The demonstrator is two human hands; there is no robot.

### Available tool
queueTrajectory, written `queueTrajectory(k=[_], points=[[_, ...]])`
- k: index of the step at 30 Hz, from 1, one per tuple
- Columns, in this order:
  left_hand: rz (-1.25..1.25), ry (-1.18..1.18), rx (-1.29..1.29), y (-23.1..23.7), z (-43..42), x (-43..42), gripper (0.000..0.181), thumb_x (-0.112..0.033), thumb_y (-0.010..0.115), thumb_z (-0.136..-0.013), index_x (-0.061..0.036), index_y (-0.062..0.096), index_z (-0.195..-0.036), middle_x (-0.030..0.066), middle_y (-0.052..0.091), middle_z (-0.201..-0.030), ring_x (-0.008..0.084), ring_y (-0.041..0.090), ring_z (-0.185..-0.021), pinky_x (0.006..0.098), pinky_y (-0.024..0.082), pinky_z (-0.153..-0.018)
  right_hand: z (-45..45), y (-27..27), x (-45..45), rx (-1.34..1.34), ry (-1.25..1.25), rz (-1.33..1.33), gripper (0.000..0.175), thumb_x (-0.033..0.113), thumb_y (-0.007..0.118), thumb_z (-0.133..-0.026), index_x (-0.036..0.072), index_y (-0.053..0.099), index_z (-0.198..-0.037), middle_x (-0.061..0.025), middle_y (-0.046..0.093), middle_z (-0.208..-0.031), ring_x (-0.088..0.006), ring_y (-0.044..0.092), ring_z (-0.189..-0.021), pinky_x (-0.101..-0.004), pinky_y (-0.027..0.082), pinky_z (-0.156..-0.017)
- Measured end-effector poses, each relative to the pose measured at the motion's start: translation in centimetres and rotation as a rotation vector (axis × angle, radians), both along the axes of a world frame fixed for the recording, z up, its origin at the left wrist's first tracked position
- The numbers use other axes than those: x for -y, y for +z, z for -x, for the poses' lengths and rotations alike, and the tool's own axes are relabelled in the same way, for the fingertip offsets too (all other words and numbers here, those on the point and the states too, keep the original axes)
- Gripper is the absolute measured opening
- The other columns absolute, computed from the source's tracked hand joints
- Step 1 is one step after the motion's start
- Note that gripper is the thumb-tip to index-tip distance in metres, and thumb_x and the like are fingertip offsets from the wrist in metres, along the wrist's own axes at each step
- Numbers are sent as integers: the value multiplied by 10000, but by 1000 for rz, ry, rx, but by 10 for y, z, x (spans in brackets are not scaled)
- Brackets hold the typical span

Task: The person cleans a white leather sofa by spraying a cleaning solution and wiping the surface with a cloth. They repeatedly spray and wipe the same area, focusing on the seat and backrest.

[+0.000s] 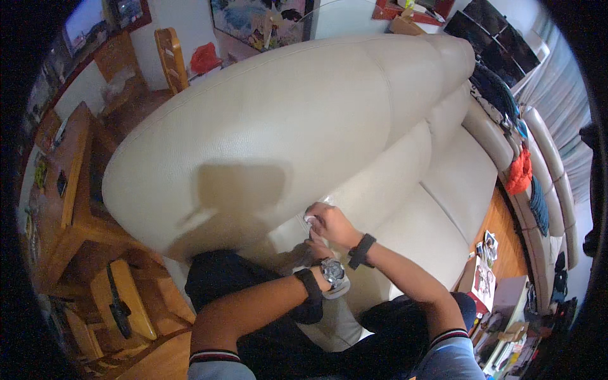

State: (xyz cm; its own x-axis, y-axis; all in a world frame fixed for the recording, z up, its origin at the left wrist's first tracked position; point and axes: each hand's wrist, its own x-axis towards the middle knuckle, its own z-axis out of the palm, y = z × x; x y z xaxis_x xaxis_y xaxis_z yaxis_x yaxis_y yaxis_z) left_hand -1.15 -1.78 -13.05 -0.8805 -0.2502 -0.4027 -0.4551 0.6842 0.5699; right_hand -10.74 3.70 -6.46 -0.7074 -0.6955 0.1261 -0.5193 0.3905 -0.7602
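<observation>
My right hand (335,226) is bent closed around a small white thing (309,219), too small to name. Just below it, my left hand (319,250) reaches up, its fingertips close to the right hand. Whether they grip anything I cannot tell. Both hands are at the seam where the backrest of a cream leather sofa (285,104) meets its seat (408,237). A silver wristwatch (333,271) is on the left wrist, and each wrist has a dark band. Below the watch, a white rounded object (338,289) is partly covered.
To the left stand a wooden desk (76,166) and a wooden chair (137,304) with a black object on it. Another sofa (541,199) at the right bears clothes and an orange cloth (519,172). A picture box (482,285) lies near the seat's right edge.
</observation>
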Motion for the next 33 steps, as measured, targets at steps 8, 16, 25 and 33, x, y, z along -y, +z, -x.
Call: queueTrajectory(k=[8, 16, 25, 33], points=[[156, -131, -21, 22, -2, 1, 398, -377, 443, -946, -36, 643, -993, 171, 655, -957, 314, 599, -865, 468, 440, -778, 74, 2, -59, 224, -379, 79, 143, 67, 581, -831, -16, 673, -901, -48, 651, -769, -100, 565, -698, -281, 479, -636], [175, -731, 197, 56, -8, -5, 382, -357, 445, -943, -39, 643, -1016, 170, 651, -987, 321, 596, -896, 486, 433, -796, 135, -26, -83, -90, -884, 69, 135, 56, 599, -827, -64, 637, -874, -155, 651, -765, -263, 613, -691, -358, 481, -659], [286, -651, 139, 57, 2, -11, 367, -335, 447, -939, -42, 643, -1042, 168, 646, -1021, 329, 592, -932, 507, 426, -817, 35, -24, -1, -214, -449, 80, 142, -15, 521, -782, -54, 576, -907, -252, 564, -884, -432, 545, -846, -449, 460, -747], [126, -565, 150, 48, -2, -3, 357, -315, 449, -935, -45, 643, -1065, 167, 641, -1051, 335, 588, -963, 525, 420, -835, 1, 0, -13, 96, 35, 88, 179, 69, 576, -855, -59, 590, -979, -185, 586, -910, -333, 587, -815, -382, 487, -730]])
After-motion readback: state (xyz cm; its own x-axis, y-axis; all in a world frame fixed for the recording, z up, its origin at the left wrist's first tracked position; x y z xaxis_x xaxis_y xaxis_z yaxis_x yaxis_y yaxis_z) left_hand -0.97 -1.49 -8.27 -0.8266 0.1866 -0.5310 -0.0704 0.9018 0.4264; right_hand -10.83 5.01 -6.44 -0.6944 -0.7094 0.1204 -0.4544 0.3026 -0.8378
